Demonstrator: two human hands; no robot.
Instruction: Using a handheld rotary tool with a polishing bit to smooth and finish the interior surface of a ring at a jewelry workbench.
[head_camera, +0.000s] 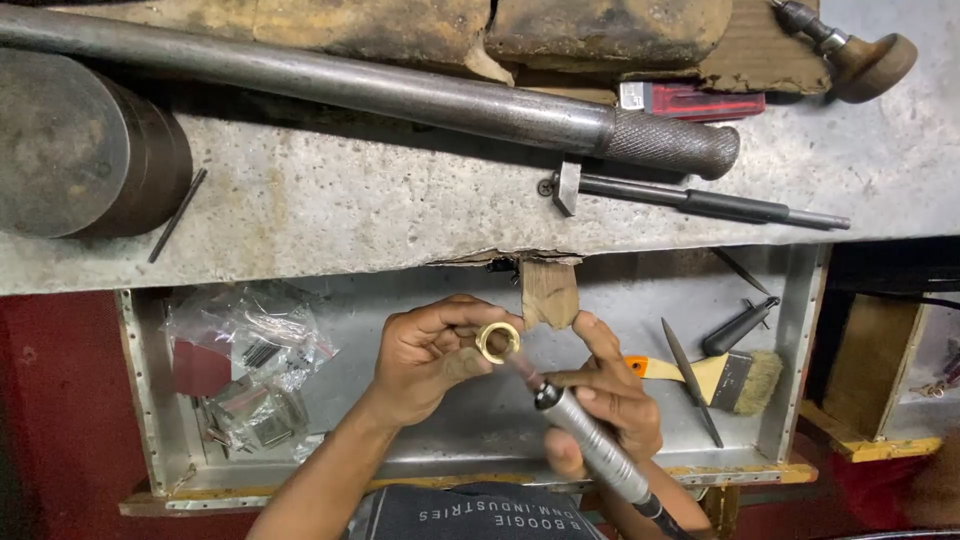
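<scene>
My left hand (430, 355) pinches a gold-coloured ring (497, 341) between thumb and fingers, held against a small wooden peg (549, 292) that juts from the bench edge. My right hand (605, 400) grips a slim silver rotary handpiece (590, 442) like a pen. Its blurred tip points up-left and reaches the ring. Both hands hover over an open metal drawer (480, 440).
The drawer holds plastic bags of small metal parts (250, 370), a paintbrush (720, 378), a flat file (690, 380) and a dark-handled tool (738, 326). On the concrete benchtop (330, 210) lie a long steel bar (380, 95), a heavy steel cylinder (85, 145), a small hammer (690, 200) and a wooden-knobbed tool (855, 50).
</scene>
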